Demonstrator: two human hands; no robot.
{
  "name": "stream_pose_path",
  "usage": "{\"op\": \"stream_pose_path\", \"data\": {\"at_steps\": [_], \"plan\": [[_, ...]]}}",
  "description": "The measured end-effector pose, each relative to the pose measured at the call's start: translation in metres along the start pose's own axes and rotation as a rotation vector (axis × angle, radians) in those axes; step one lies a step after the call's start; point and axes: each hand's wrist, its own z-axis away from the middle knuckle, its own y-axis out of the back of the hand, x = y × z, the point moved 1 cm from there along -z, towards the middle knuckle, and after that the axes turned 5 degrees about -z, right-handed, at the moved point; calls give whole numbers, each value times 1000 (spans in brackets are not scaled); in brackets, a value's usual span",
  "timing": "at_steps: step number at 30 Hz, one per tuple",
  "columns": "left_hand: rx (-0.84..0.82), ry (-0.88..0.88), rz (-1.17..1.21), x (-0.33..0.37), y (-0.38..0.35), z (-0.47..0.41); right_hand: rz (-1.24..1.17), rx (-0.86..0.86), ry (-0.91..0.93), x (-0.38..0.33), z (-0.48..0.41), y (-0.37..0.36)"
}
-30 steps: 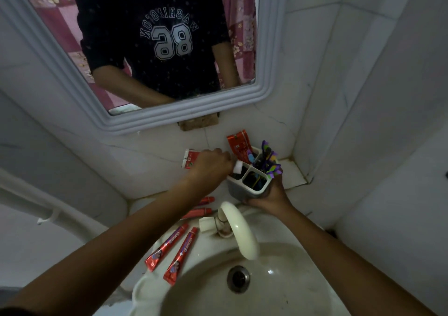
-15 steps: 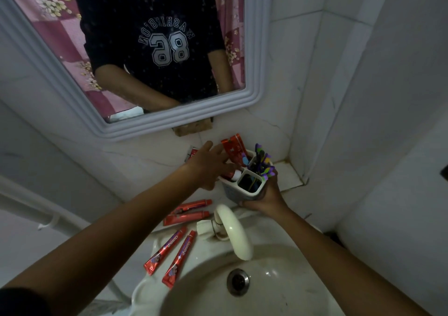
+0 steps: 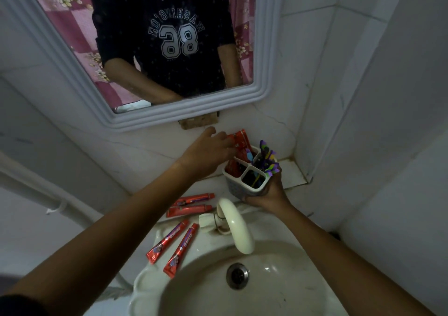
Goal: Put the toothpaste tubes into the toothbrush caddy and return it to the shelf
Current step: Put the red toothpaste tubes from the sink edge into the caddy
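My right hand (image 3: 270, 194) grips the grey toothbrush caddy (image 3: 238, 191) from below and holds it over the ledge behind the sink. Purple and blue toothbrushes (image 3: 266, 158) stand in its right compartments. Red toothpaste tubes (image 3: 241, 140) stick up from its left compartment. My left hand (image 3: 208, 152) reaches in from the left, fingertips resting on those tubes, thumb spread upward. Two loose tubes (image 3: 192, 198) (image 3: 190, 210) lie on the ledge. Two more tubes (image 3: 167, 241) (image 3: 181, 250) lie on the sink's left rim.
A white faucet (image 3: 236, 228) curves over the basin (image 3: 278, 291), just below the caddy. The tiled corner shelf (image 3: 292, 174) is right behind the caddy. A framed mirror (image 3: 150, 119) hangs above, with tiled walls at the right.
My left hand carried a tube from the left to the caddy and lowered it into the left compartment. The caddy stayed in my right hand.
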Motion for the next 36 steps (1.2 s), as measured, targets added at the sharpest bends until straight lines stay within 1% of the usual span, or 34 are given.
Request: {"op": "stream_pose_path", "data": {"at_steps": [4,6,7,8,10,12,14,16,18,20,24,28,30,31,32,33,34,36], "plan": [[151,299,317,3,-10,32,8,-6,25,0,0,-2],[110,472,499,14,-29,56,-7,-11,32,2,0,-1],[46,520,543,20,-41,67,-12,-14,35,2,0,-1],[-60,545,564,26,-57,76,-20,-24,34,3,0,-1],[-310,537,539,37,-84,88,-39,-29,37,2,-1,-3],[-479,508,483,41,-105,94,-86,-13,54,1,-3,-4],[-555,464,420,41,-120,95,-98,-6,57,0,-4,-6],[-588,390,321,41,-130,94,-78,3,64,0,-4,-6],[-558,346,294,42,-134,92,-67,16,72,2,-5,-6],[-494,335,310,39,-132,90,-66,3,52,3,-5,-5],[-321,401,381,19,-106,83,2,-31,18,6,-2,0],[30,544,490,-8,-56,85,6,-15,-5,4,-1,-1],[197,556,509,-16,-29,80,12,-16,3,3,0,-1],[249,542,516,-19,-16,74,17,-15,7,2,0,-1],[270,513,510,-20,-5,66,23,-15,7,2,0,-1],[254,478,493,-19,4,56,28,-14,8,1,0,-1],[204,438,469,-18,10,45,34,-13,9,0,0,-1],[48,349,409,-12,15,23,41,-14,10,-1,0,-1]]}}
